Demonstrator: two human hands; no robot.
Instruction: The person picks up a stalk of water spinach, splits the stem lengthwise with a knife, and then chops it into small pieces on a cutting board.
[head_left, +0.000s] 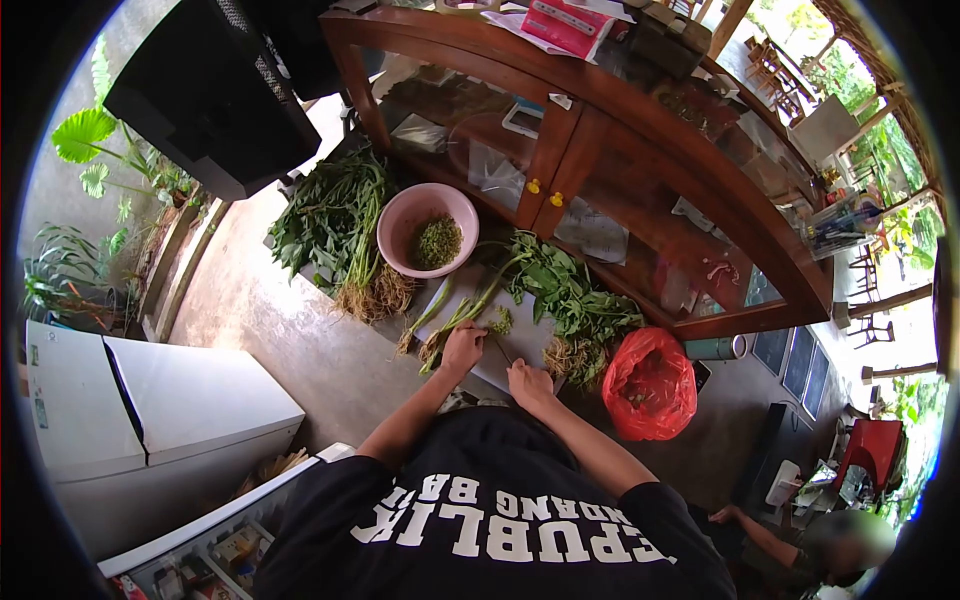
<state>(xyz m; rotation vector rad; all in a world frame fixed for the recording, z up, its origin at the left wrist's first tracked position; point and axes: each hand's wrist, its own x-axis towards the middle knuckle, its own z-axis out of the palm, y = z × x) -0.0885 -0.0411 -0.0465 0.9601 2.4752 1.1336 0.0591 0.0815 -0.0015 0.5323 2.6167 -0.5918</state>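
Observation:
My left hand (pixel 463 347) is closed round the pale green stems (pixel 480 303) that lie across a light board (pixel 493 366). Close on its right, my right hand (pixel 531 383) is closed on the handle of a thin knife (pixel 502 350), its blade pointing toward the stems. Small chopped green pieces (pixel 499 321) lie just beyond the hands. A pink bowl (pixel 392 232) behind them holds more chopped greens (pixel 437 243). Leafy bunches with brown roots lie on both sides, one at the left (pixel 335 215) and one at the right (pixel 572 290).
An open red plastic bag (pixel 650 384) stands at the right, beside a green cylinder (pixel 712 348). A wood and glass cabinet (pixel 560 150) rises behind the greens. At the left are a white fridge (pixel 190 395) and a black speaker (pixel 205 100). Another person (pixel 790 540) is at lower right.

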